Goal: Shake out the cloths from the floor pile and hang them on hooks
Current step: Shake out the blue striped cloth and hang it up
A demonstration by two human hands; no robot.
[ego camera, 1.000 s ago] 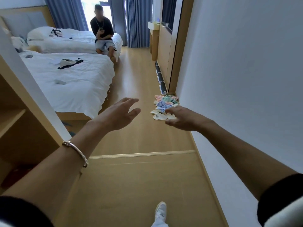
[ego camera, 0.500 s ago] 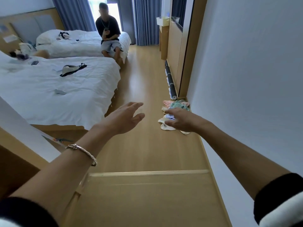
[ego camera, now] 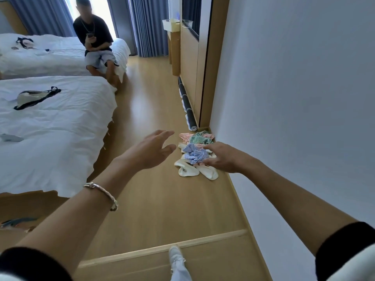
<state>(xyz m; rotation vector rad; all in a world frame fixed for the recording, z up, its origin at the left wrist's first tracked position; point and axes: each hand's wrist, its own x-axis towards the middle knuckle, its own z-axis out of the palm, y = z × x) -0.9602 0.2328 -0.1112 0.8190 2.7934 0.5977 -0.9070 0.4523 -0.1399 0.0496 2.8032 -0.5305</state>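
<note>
Down on the floor (ego camera: 154, 209), tight against the white wall (ego camera: 294, 98): pile of cloths (ego camera: 195, 157). Blue-striped cloth (ego camera: 190, 151) crumpled on top mid-pile, green-striped cloth (ego camera: 199, 138) plus pink ones behind it, white pieces (ego camera: 188, 171) at the near edge.

Both my arms are stretched out toward it. Left hand (ego camera: 151, 151) is in the air just left of the pile, holding nothing, fingers (ego camera: 162, 134) straight and slightly spread, thumb apart. Right hand (ego camera: 223, 157) is at the pile's wall side, palm down, fingers (ego camera: 210, 147) loosely extended and overlapping the blue-striped cloth in view. Can't tell if they actually touch it; nothing pinched that I can see.

Bracelet (ego camera: 101, 194) on my left wrist. One shoe (ego camera: 176, 254) at the bottom edge.

Rolled dark mat (ego camera: 187, 106) lies along the wall base just beyond the pile. Near bed (ego camera: 60, 128) to the left carries a small bag (ego camera: 34, 98). Second person (ego camera: 94, 37) sits on the far bed (ego camera: 50, 55), phone (ego camera: 90, 35) in hand. Blue curtains (ego camera: 148, 25) at the back.
</note>
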